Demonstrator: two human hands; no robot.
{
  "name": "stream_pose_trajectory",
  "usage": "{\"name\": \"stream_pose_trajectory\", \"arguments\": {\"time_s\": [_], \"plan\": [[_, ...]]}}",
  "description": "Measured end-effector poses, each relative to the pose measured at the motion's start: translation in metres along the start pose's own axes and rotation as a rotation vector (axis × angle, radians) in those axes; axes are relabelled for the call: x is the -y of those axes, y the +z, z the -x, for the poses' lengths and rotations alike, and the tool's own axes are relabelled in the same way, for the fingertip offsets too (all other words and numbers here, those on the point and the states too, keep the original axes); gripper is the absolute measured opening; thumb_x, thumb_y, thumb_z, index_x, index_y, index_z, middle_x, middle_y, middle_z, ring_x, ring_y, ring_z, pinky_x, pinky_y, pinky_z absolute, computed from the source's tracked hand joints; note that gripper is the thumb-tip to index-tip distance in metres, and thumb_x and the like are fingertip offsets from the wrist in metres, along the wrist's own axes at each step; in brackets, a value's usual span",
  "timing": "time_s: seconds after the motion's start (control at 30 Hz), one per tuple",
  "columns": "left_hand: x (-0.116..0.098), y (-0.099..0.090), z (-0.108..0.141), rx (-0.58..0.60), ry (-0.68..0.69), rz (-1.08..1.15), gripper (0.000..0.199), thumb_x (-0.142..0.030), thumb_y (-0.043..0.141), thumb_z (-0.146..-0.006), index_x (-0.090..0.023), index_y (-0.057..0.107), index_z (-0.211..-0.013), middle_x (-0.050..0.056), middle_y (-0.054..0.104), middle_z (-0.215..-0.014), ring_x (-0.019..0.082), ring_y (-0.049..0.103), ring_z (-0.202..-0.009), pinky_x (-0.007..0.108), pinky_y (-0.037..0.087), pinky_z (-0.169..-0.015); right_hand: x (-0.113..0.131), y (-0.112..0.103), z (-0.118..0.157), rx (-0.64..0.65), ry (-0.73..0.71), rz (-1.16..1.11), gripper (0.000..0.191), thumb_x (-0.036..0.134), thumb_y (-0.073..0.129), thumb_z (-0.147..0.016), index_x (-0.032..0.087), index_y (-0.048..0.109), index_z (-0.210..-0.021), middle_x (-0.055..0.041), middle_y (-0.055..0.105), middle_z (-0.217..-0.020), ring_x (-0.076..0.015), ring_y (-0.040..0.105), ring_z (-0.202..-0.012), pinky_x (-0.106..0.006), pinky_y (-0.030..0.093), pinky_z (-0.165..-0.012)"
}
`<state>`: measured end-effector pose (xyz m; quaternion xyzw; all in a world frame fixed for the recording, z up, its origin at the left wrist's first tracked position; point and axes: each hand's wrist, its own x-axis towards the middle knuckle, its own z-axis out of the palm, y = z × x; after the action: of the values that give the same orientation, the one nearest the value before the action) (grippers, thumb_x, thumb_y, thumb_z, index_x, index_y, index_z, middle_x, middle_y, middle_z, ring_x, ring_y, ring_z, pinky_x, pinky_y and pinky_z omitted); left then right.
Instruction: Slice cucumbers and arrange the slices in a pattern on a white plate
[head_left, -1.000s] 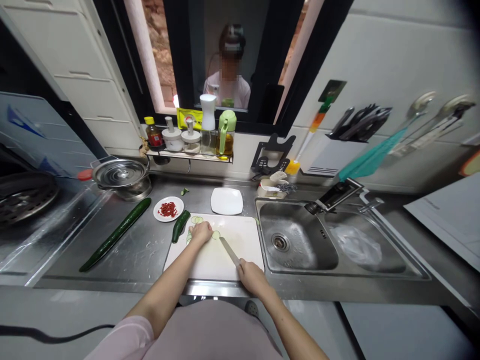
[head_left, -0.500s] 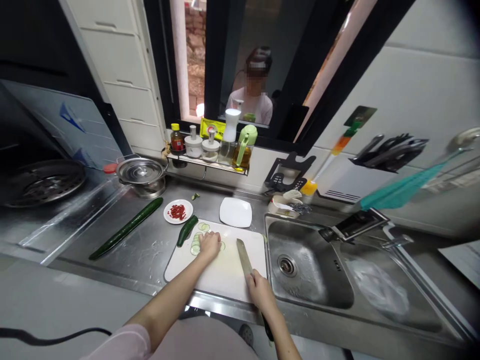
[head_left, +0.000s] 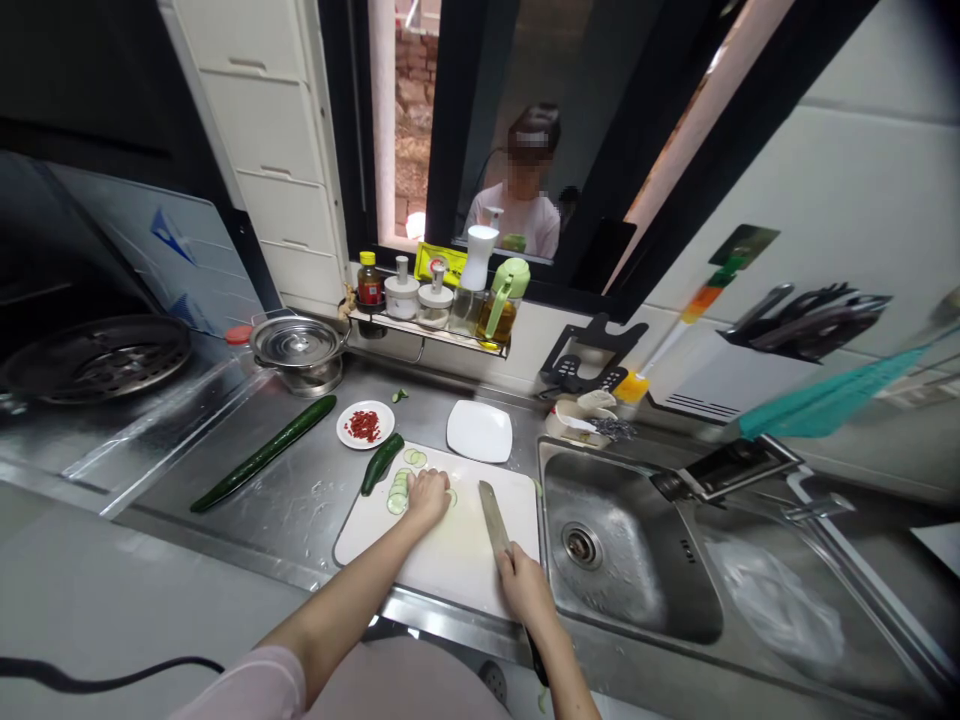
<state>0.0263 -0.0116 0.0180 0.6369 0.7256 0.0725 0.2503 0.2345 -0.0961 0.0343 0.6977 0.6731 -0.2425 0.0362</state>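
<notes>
A white cutting board (head_left: 450,570) lies on the steel counter left of the sink. On it, my left hand (head_left: 428,497) is closed, fingers curled down over cucumber slices; some slices (head_left: 398,494) show at its left side and a slice edge peeks out by the fingertips. What sits directly under the fingers is hidden. My right hand (head_left: 525,580) grips a kitchen knife (head_left: 492,513), its blade low over the right part of the board and pointing away from me. A cut piece of cucumber (head_left: 382,462) rests at the board's upper left edge.
A whole cucumber (head_left: 264,452) lies to the left. Behind the board are a plate of chopped red pieces (head_left: 344,432), a white square plate (head_left: 480,431) and cucumber scraps (head_left: 400,395). The sink (head_left: 630,590) is at right, a lidded steel pot (head_left: 300,345) at back left.
The view has turned slightly, so the counter's things sit a little further right. My left hand stays on the slices and my right hand keeps the knife, both nearly unmoved on the board.
</notes>
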Motion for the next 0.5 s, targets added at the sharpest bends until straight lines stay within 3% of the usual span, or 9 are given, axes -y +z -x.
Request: {"name": "stream_pose_trajectory", "arguments": {"time_s": [0.17,0.27,0.5], "plan": [[-0.007,-0.002,0.003,-0.006,0.003,0.025,0.018,-0.013,0.049,-0.081,-0.021,0.063,-0.091,0.008,0.069,-0.1,0.025,0.057,-0.106,0.042,0.027,-0.095,0.0,0.0,0.002,0.0,0.01,-0.012,0.03,0.031,0.032,-0.099,0.019,0.058,-0.105,-0.0102,0.072,-0.1,-0.019,0.066,-0.091,-0.024,0.034,-0.068],[-0.008,-0.004,0.01,-0.016,0.0,0.05,0.015,-0.017,0.05,-0.082,-0.022,0.062,-0.09,0.006,0.07,-0.093,0.024,0.059,-0.102,0.041,0.028,-0.094,0.001,-0.001,0.002,-0.001,0.023,-0.01,0.03,0.031,0.033,-0.098,0.019,0.059,-0.107,-0.01,0.072,-0.099,-0.0193,0.066,-0.091,-0.024,0.035,-0.068],[0.008,-0.002,0.05,-0.028,-0.026,0.253,0.009,-0.029,0.057,-0.079,-0.023,0.062,-0.084,-0.001,0.07,-0.082,0.018,0.063,-0.087,0.035,0.032,-0.088,0.0,0.0,-0.001,0.009,0.002,0.014,0.033,0.031,0.031,-0.098,0.017,0.059,-0.109,-0.0112,0.071,-0.101,-0.0196,0.065,-0.093,-0.024,0.036,-0.07]]}}
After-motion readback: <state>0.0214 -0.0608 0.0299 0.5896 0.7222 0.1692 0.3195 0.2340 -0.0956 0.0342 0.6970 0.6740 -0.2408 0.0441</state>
